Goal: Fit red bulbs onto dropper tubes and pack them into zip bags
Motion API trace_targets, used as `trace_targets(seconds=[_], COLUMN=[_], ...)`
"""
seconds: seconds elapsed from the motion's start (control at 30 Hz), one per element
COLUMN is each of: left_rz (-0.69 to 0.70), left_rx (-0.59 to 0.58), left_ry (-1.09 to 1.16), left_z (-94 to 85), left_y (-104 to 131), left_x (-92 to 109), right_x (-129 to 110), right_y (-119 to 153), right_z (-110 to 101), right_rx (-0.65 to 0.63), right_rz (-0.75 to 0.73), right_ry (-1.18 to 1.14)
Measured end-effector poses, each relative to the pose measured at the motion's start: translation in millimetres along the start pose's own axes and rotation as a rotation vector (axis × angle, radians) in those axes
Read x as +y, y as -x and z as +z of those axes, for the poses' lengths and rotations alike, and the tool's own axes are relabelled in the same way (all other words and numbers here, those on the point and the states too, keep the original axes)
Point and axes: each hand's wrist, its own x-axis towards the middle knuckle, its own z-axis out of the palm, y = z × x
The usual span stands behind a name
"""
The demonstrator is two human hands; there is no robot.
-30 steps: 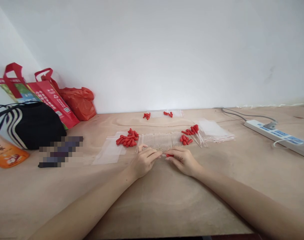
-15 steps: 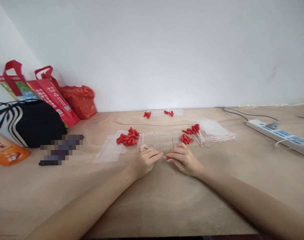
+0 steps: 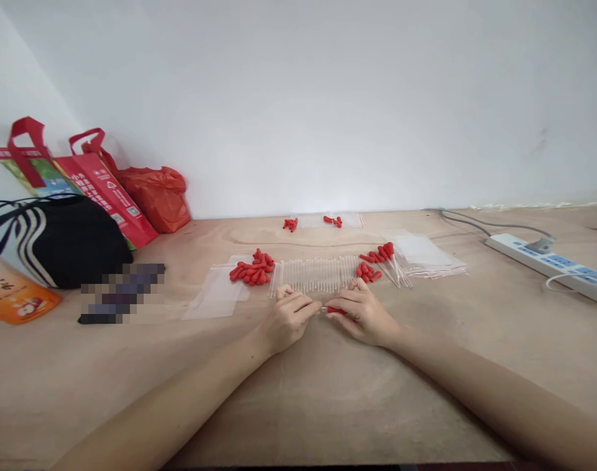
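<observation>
Thumb and fingers of my left hand are pinched on a thin clear tube. My right hand is closed on a red rubber bulb at the tube's right end. Just beyond both hands lies a row of clear tubes, side by side on the wooden table. A heap of red bulbs is at the row's left end. More red bulbs lie at its right end, beside several tubes with bulbs fitted.
Clear plastic bags lie left and right of the row. Further back are small red bulbs. A power strip stands at right; a black bag, red bags and an orange pouch are at left.
More of the red bulb shows between the fingers of my right hand. Both hands stay almost in place, and the view has shifted very slightly.
</observation>
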Motion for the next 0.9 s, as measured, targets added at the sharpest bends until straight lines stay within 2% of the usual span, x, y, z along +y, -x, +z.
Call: trace_targets(seconds=[0.43,0.63,0.7,0.83,0.9], left_rz=[0.007,-0.088,-0.126,-0.215,-0.257], left_rx=[0.010,0.044,0.046,0.035,0.024], left_ry=[0.010,-0.005,-0.012,0.042,0.083], left_z=[0.3,-0.6,-2.0,-2.4,-1.7], left_y=[-2.3,-3.9,-3.7,-3.6,-4.4], left_x=[5.2,-1.1,-4.0,-3.2,0.1], right_x=[-1.9,3.9,7.5,8.9,6.6], right_y=[-3.7,-4.8,-3.8,-3.4,-5.7], right_z=[3.2,-6.9,-9.2,-1.3,5.5], right_rx=[-0.025,-0.007,0.045,0.240,0.313], right_rz=[0.002,0.121,0.226,0.513,0.594], right_ry=[-0.010,0.019,-0.080,-0.539,-0.716])
